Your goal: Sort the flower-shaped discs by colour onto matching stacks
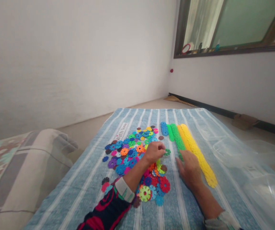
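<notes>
My left hand [154,152] reaches over a mixed pile of flower-shaped plastic discs [130,152]. Its fingers are pinched on a dark green disc [167,152] at the fingertips. My right hand [191,168] lies to the right, thumb apart from the fingers, with its fingertips at the near end of a row of overlapping green discs [176,137]. Right beside that row runs a longer row of yellow discs [198,155]. A short blue row [164,128] and a short bright green row [170,133] sit at the far left of these.
A blue striped cloth [77,188] covers the table. Clear plastic containers [269,195] stand along its right side. To the left is a surface draped with patterned fabric [25,169]. A broom [178,100] lies on the floor by the wall.
</notes>
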`<state>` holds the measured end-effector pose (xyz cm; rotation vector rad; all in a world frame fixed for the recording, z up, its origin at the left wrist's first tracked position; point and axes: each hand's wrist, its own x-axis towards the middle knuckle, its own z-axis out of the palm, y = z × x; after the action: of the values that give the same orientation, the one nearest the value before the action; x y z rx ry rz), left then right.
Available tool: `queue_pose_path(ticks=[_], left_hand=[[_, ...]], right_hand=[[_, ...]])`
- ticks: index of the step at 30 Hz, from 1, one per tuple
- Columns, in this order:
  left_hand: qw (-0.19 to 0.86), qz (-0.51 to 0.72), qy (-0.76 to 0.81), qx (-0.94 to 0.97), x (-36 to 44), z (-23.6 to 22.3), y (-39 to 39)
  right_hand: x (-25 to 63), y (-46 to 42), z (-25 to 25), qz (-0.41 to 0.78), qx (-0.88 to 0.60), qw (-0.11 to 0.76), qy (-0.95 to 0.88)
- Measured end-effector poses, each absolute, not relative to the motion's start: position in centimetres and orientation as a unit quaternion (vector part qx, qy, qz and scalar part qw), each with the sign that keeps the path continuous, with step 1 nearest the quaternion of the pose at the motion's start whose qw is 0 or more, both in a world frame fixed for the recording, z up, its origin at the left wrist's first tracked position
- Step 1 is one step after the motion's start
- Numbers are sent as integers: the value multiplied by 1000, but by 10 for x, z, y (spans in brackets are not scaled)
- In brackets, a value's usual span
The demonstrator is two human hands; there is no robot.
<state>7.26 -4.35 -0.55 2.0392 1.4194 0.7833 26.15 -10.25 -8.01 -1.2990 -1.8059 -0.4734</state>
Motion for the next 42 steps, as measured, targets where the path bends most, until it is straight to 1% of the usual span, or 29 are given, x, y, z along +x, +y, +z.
queue_pose_path(ticks=[3,7,10,13,17,21,27,33,37,42], left_hand=[[321,303,462,769,95,-17,-58],[334,294,441,779,107,-25,-64],[320,295,447,782,108,-23,-63],[279,300,466,784,102,-16,-61],[215,298,475,800,83,-7,-58],[191,296,495,794,60,-2,-57],[178,327,525,765,34,1,-57],[179,343,535,751,30,-1,-58],[187,349,526,753,31,-1,-59],[207,337,521,756,34,3,-62]], right_hand=[[261,-105,-79,-174,-493,434,-734],[261,-105,-78,-153,-476,432,-751],[263,-104,-78,-141,-483,435,-747],[268,-101,-77,-143,-504,445,-726],[276,-98,-77,-159,-549,446,-688],[281,-96,-79,-181,-571,439,-669],[283,-96,-81,-177,-605,391,-671],[284,-96,-81,-183,-618,346,-682],[282,-97,-78,-195,-628,340,-672],[281,-98,-74,-198,-630,352,-663]])
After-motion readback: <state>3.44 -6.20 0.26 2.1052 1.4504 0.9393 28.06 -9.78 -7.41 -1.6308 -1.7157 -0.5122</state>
